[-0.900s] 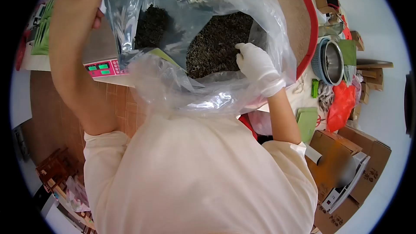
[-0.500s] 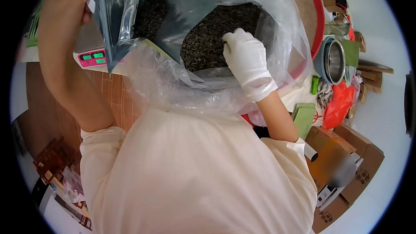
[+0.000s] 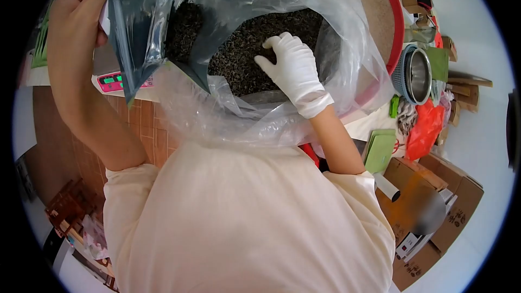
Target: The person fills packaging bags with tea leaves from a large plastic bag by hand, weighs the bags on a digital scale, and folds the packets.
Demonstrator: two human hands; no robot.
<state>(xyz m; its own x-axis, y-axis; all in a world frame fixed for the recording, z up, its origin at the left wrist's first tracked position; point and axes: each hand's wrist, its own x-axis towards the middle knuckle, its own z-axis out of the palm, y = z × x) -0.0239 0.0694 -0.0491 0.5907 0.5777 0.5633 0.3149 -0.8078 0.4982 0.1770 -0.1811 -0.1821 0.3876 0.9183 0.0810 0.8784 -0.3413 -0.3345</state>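
Observation:
My left hand (image 3: 81, 11), bare, is closed on the edge of a silvery foil bag (image 3: 138, 16) at the upper left. Dark, dry leaves that look like loose tea (image 3: 183, 32) lie inside its wide mouth. My right hand (image 3: 296, 70) wears a white glove and hovers at a larger heap of the same leaves (image 3: 236, 65). Its thumb and fingers are apart, with nothing visible between them. A big clear plastic bag (image 3: 353, 38) surrounds that heap, and the foil bag overlaps its left side.
A pink scale (image 3: 111, 82) with green displays sits below the foil bag. Beneath the clear bag is a round red-rimmed tray (image 3: 400, 27). To the right are a metal bowl (image 3: 420, 76), green packets (image 3: 380, 149), a red plastic bag (image 3: 425, 130) and cardboard boxes (image 3: 458, 206).
My right hand has shifted left and its fingers have gone from curled together to spread. The foil bag has moved slightly left and down with my left hand, covering more of the scale.

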